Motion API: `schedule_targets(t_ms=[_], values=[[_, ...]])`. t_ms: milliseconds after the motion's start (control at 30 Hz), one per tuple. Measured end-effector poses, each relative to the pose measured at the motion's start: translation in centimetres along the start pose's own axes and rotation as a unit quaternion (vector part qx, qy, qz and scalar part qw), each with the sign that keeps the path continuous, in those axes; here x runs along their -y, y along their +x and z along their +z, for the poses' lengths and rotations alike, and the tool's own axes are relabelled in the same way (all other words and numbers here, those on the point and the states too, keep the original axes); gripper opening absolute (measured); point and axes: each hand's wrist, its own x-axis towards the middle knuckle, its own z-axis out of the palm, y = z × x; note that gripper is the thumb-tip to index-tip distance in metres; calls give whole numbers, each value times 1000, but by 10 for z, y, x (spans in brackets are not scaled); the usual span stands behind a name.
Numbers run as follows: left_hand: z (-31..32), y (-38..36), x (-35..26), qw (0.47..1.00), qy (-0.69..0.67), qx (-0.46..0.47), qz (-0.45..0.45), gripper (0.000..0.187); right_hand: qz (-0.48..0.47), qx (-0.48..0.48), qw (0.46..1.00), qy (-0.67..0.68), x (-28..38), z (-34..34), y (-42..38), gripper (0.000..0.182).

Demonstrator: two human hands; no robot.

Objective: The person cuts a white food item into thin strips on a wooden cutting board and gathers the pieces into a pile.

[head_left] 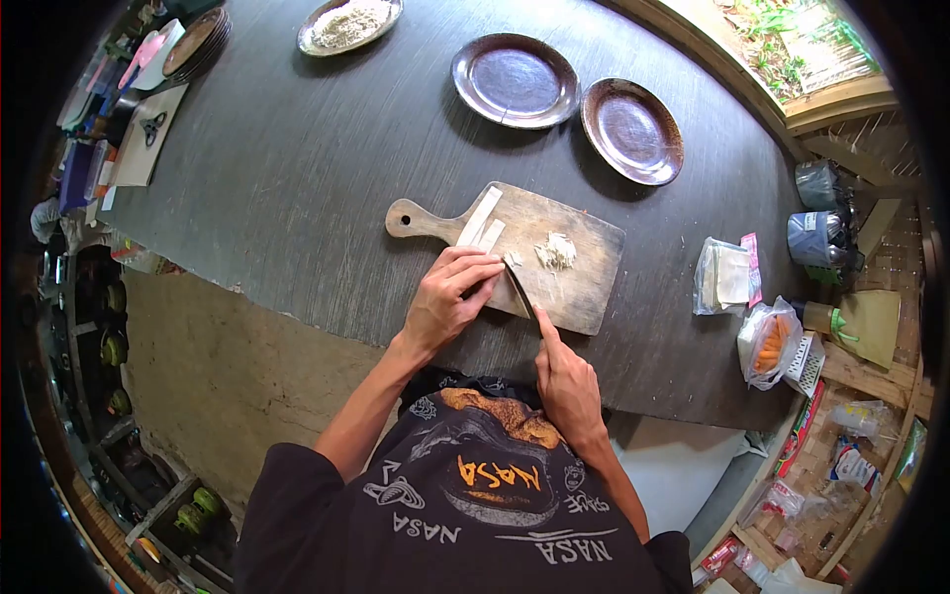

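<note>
A wooden cutting board (584, 233) with a round handle lies near the table's front edge. Pale flat strips (481, 218) rest on its left side, and a small heap of thin shreds (556, 251) lies right of the middle. My left hand (447, 297) has its fingers bent together over the near end of the strips, pressing them to the board. In my right hand (568, 381) is a knife (520, 291), its dark blade slanting toward the left fingertips and touching or almost touching the strips. Fine cut bits lie beside the blade.
Two brown plates (517, 81) (633, 132) stand beyond the board, and a plate of pale shreds (348, 24) at the back. To the right are a packet of pale sheets (727, 277) and a bag of carrots (770, 345). Scissors (151, 129) and stacked plates (197, 44) sit at the left.
</note>
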Motion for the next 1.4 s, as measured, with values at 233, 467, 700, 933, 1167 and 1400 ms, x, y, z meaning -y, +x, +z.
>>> schedule_targets(t_ms=[233, 467, 700, 933, 1167, 1400], values=[[3, 2, -1, 1000, 15, -4, 11, 21, -3, -36, 998, 55, -4, 1, 0, 59], [3, 2, -2, 1000, -1, -6, -9, 19, -13, -12, 998, 61, 1, 4, 5, 56], [2, -1, -4, 999, -18, -34, -11, 21, -21, -19, 998, 62, -1, 3, 6, 60], [0, 0, -8, 995, 33, -82, -34, 25, -18, 26, 998, 46, 3, -1, 3, 61], [6, 11, -17, 991, 109, -61, -50, 26, 64, -29, 997, 45, -2, -8, -2, 60], [2, 27, -25, 986, 69, -43, -142, 23, 31, -38, 997, 66, 4, -6, 4, 53]])
